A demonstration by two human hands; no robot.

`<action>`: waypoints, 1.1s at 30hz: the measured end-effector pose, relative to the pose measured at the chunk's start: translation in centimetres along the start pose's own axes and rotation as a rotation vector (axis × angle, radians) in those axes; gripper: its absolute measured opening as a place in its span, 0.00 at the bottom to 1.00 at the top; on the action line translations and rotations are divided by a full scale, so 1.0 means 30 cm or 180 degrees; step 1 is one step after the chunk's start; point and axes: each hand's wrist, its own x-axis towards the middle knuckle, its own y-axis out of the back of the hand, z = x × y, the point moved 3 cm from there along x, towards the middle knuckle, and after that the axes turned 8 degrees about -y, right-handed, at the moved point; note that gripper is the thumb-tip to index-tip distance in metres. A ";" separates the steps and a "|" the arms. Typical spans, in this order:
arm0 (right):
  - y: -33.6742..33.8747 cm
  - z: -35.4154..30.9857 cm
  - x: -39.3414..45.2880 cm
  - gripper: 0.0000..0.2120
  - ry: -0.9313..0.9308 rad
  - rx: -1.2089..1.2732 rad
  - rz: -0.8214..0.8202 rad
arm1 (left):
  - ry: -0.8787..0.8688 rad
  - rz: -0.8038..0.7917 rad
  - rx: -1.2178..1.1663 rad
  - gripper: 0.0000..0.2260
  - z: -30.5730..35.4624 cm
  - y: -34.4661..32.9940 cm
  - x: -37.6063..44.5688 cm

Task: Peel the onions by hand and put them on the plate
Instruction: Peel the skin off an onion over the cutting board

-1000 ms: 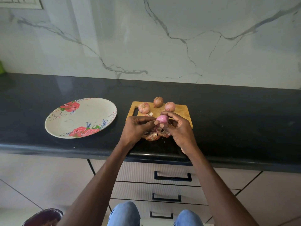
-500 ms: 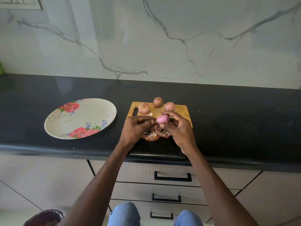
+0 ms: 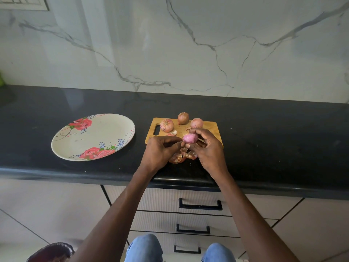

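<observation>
Head view, looking down at a black counter under a marble-patterned wall. Near the centre of the frame the right hand grips a peeled pink onion, fingers curled over its top and thumb beneath, lifted just above the near edge of a wooden cutting board. At the onion's nine o'clock the left hand meets it, fingertips bent and pinching at its left end; whether they hold a strip of skin cannot be told. Three unpeeled onions sit at the far side of the board, toward twelve o'clock of the hands, the middle one at the board's far edge. Loose onion skins lie on the counter beneath and between the two hands. A floral plate rests on the counter at nine o'clock of the board, just apart from it, nothing on it. Below the counter, drawers with black handles show at six o'clock, with blue-jeaned knees at the bottom edge.
</observation>
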 end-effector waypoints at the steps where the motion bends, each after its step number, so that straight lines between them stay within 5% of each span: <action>1: 0.000 -0.001 -0.001 0.17 0.0027 -0.0067 0.0005 | -0.0014 0.0007 0.0036 0.07 0.001 -0.001 0.000; 15: -0.003 0.007 -0.002 0.17 0.0067 -0.0323 -0.0003 | -0.0091 0.0024 0.0460 0.05 0.007 -0.006 -0.006; 33: -0.004 -0.012 -0.009 0.11 -0.0885 0.0785 -0.0353 | 0.0272 0.0860 0.0482 0.06 -0.020 0.031 -0.003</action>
